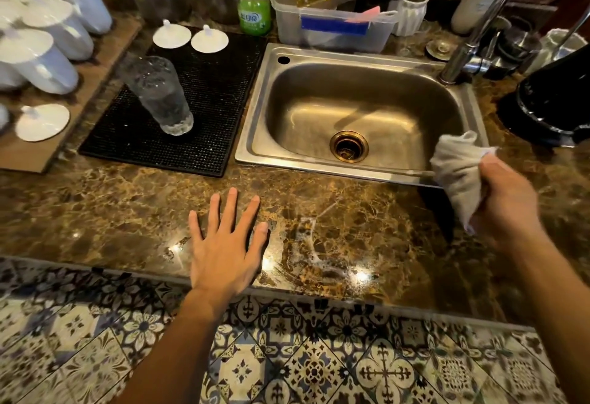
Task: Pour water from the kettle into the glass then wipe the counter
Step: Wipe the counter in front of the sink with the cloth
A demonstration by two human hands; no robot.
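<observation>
A tall clear glass [162,97] with water in it stands on a black ribbed mat [210,109] left of the sink. My left hand [226,244] lies flat with spread fingers on the brown marble counter [95,212]. My right hand [507,199] holds a bunched grey cloth [459,170] above the sink's front right corner. A wet smear [316,250] glistens on the counter between my hands. A black kettle [555,97] sits at the far right, partly cut off by the frame edge.
A steel sink [360,109] with a brass drain fills the middle, its tap [469,42] at the back right. White lidded cups [48,39] crowd the left. A green spray bottle [255,7] and a plastic tub [332,26] stand behind. Patterned floor tiles show below the counter edge.
</observation>
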